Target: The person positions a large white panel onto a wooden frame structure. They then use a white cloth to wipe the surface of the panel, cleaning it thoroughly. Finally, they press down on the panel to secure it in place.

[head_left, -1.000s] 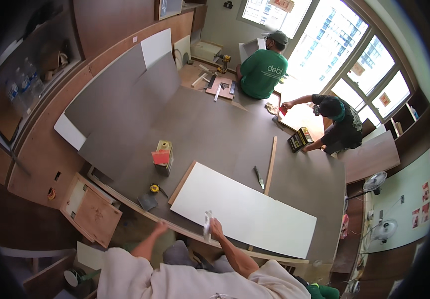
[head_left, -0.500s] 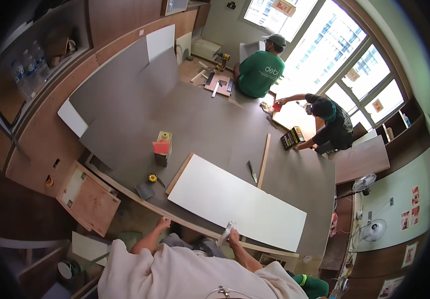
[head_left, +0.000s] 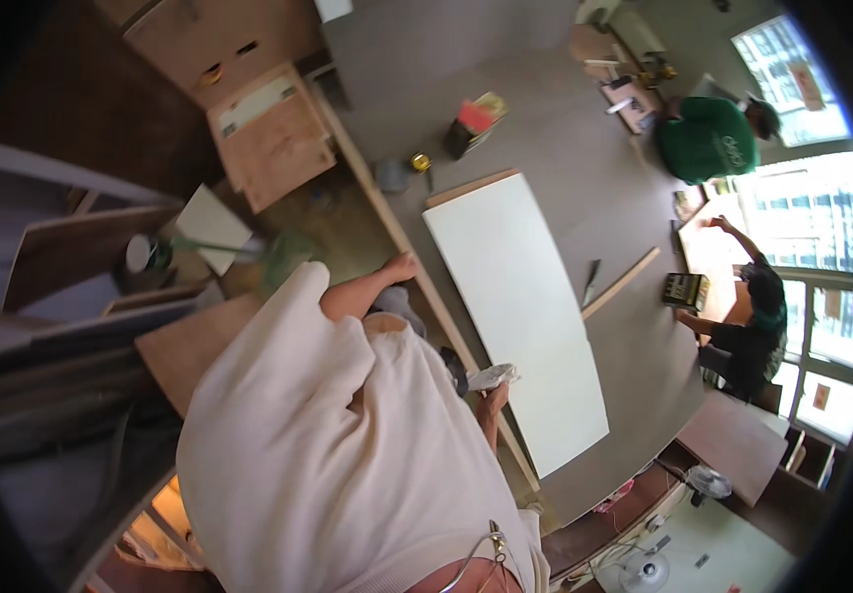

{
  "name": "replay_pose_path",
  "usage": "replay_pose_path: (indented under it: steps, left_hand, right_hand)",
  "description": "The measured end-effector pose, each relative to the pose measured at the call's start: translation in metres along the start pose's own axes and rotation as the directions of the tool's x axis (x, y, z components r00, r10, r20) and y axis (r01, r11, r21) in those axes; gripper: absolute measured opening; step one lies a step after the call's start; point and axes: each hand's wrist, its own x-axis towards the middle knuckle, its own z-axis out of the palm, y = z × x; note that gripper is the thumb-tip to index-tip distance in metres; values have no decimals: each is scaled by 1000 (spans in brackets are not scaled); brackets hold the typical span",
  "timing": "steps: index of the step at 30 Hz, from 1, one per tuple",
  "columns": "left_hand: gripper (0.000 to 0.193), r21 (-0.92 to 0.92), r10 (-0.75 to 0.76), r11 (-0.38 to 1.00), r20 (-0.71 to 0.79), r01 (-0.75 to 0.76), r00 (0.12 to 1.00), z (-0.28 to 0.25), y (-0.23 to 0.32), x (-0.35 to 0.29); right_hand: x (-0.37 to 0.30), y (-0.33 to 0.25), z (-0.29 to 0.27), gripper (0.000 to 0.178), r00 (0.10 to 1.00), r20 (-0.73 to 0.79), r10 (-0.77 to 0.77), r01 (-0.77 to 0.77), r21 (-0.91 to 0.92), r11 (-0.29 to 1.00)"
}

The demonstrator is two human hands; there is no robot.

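Wearer's clothing. A cream top [head_left: 327, 425] is draping in long, soft folds, its wide short sleeve [head_left: 306, 296] ending above the bare left forearm [head_left: 357, 292]. A small metal clasp [head_left: 497, 542] with a thin silvery cord [head_left: 466, 567] is hanging near the neckline. Grey trousers [head_left: 402, 308] are showing beyond the hem. The left hand [head_left: 402, 267] and right hand [head_left: 493, 398] are appearing bare.

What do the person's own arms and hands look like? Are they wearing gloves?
No gloves show: the left hand and right hand both look bare. The loose cream top has a wide, plain left sleeve that leaves the forearm uncovered. The right sleeve's edge is hard to make out.
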Motion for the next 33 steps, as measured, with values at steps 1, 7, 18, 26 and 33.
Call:
replay_pose_path:
  steps: [1,7,18,26,33]
  left_hand:
    - [27,-74,-22,997,-85,15,996,13,22,-11]
    - [24,-334,3,942,74,22,997,44,-13,-61]
    - [18,-246,-155,962,-150,115,976,2,-56,-103]
    - [17,-205,-82,975,4,81,997,-7,-53,-116]
    - [20,-515,-266,852,-262,99,928,-25,-145,-174]
  right_hand:
    - [-2,4,-13,44,998,57,-22,23,-7,1000]
    - [-7,61,-61,44,983,149,108,-92,-107,990]
    - [28,20,-1,53,951,309,22,24,-145,989]
    - [44,16,-10,50,862,507,-1,215,-363,907]
    - [48,-12,22,52,874,470,126,40,-327,944]
